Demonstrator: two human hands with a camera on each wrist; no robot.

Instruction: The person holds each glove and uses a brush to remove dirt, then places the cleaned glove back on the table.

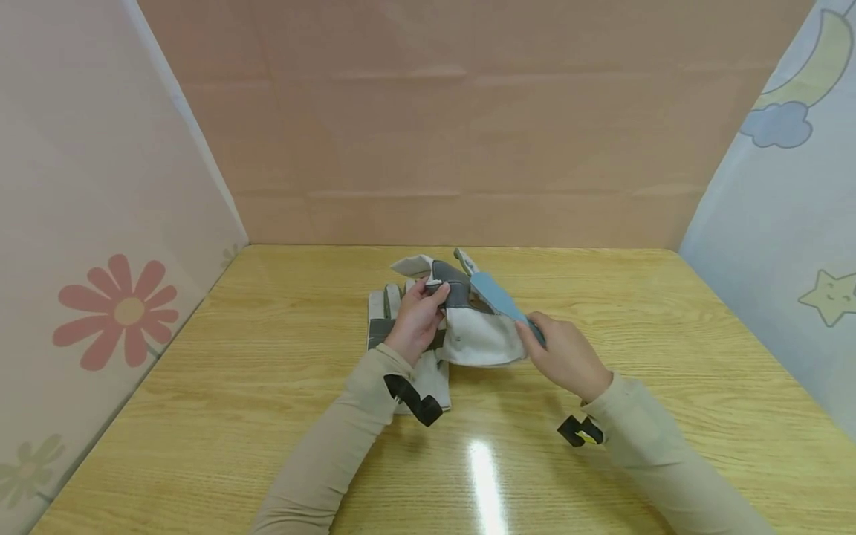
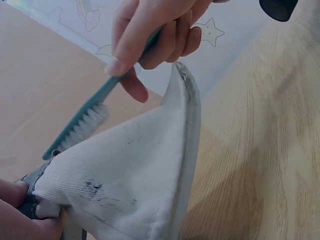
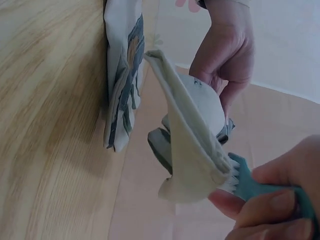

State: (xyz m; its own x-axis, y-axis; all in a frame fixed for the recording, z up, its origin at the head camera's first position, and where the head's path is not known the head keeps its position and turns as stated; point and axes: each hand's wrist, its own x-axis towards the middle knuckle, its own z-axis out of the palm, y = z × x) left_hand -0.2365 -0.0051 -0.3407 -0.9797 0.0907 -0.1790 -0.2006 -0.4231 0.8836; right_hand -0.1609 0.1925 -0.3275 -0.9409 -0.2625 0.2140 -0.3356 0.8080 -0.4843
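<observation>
My left hand (image 1: 413, 323) grips a white and dark grey work glove (image 1: 480, 340) near the grey band, thumb on top. The glove is lifted, its wide cuff pointing right; dark smudges mark its white cloth (image 2: 125, 170) in the left wrist view. My right hand (image 1: 568, 358) holds a blue brush (image 1: 496, 296) by the handle, over the raised glove. White bristles (image 2: 82, 127) face the cloth, and the right wrist view has them against the cuff (image 3: 195, 175). A second, matching glove (image 1: 433, 380) lies on the table, partly hidden under my left hand and the raised glove.
The wooden table (image 1: 267, 416) meets a brown papered wall (image 1: 428, 134) at the back. Printed panels stand on both sides, one with a red flower (image 1: 128, 312), the other with a star (image 1: 831, 297). Black mounts (image 1: 420, 405) are worn on both wrists.
</observation>
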